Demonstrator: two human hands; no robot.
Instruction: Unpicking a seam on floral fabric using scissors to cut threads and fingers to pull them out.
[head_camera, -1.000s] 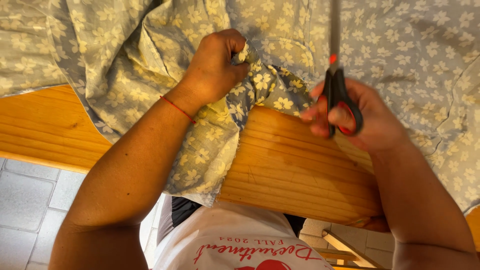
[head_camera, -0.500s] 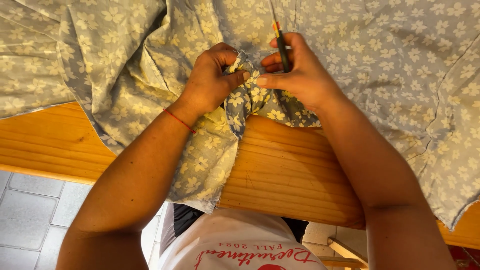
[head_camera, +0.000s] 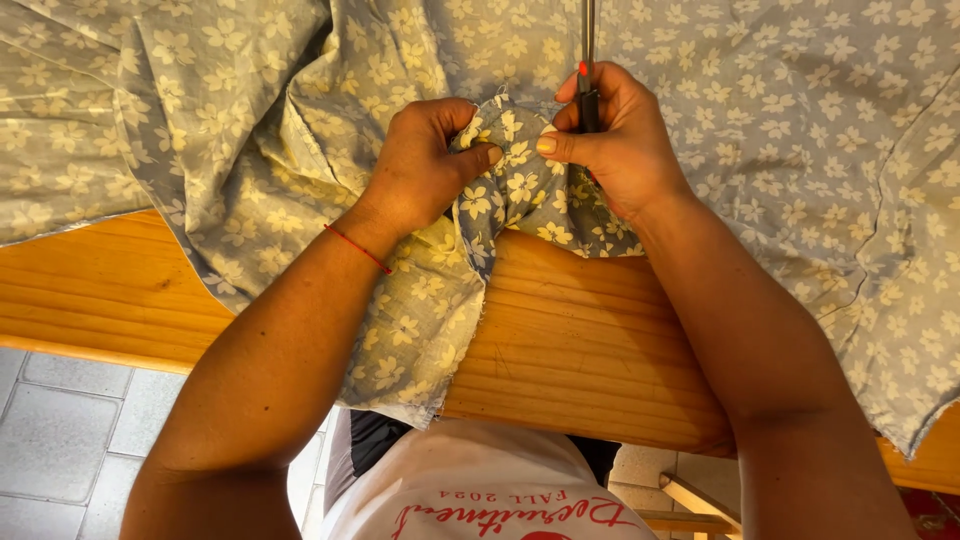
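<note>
Cloth: a grey-blue cloth with pale flowers is lying spread over the far part of the worktop, one flap hanging over the near edge; a bunched fold of it is standing up between the two hands, near the middle of the view.
Left hand: the left hand is curling shut around the left side of the bunched fold, thumb pressing into the cloth; a thin red thread is circling the wrist.
Right hand: the right hand is closing on the scissors and, with thumb and forefinger, pinching the right side of the same fold.
Scissors: the scissors are pointing away from the person, blades running up out of the top of the view, dark handles lying mostly hidden inside the right hand; whether the blades are parted cannot be told.
Worktop: a wooden worktop of orange-brown planks is showing bare between the forearms and at the left.
Floor: grey tiles are showing below the worktop's edge at the lower left.
Shirt: a white shirt with red print is filling the bottom centre.
</note>
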